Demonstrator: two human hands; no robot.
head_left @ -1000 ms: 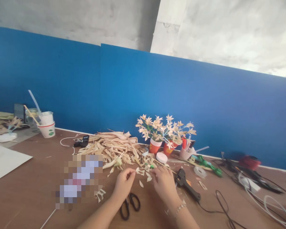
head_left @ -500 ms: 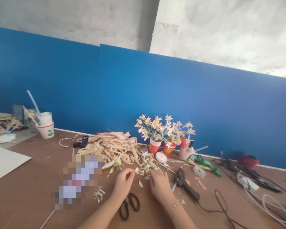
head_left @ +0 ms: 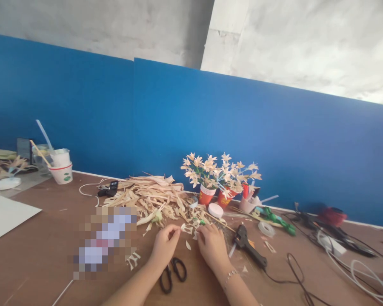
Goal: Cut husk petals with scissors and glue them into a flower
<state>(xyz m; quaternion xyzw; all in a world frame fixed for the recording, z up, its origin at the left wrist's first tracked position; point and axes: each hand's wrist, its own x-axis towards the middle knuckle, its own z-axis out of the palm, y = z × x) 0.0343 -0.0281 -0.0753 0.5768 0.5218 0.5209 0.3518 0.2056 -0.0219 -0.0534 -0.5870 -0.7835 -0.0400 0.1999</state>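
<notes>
My left hand (head_left: 166,245) is closed in a pinch over the middle of the table, with a small pale husk petal (head_left: 183,228) at its fingertips. To its right, my right hand (head_left: 212,244) points down with bent fingers. Another small pale petal (head_left: 195,234) shows at its thumb and fingertips, which partly hide it. A loose leaf-shaped petal (head_left: 188,245) lies between the hands. Black-handled scissors (head_left: 172,274) rest below my left wrist, their blades hidden by it. Just beyond the hands spreads a heap of dried husks (head_left: 153,193).
Husk flowers (head_left: 223,170) stand in red paper cups (head_left: 206,195) by the blue partition (head_left: 166,119). A black glue gun (head_left: 250,246) with its cord lies right of my right hand. A tape roll (head_left: 267,229), white cables (head_left: 357,272) and a white cup (head_left: 61,174) are farther out.
My right hand has shifted slightly left and up, and the petal at its fingertips has moved with it. My left hand stays almost still in its pinch.
</notes>
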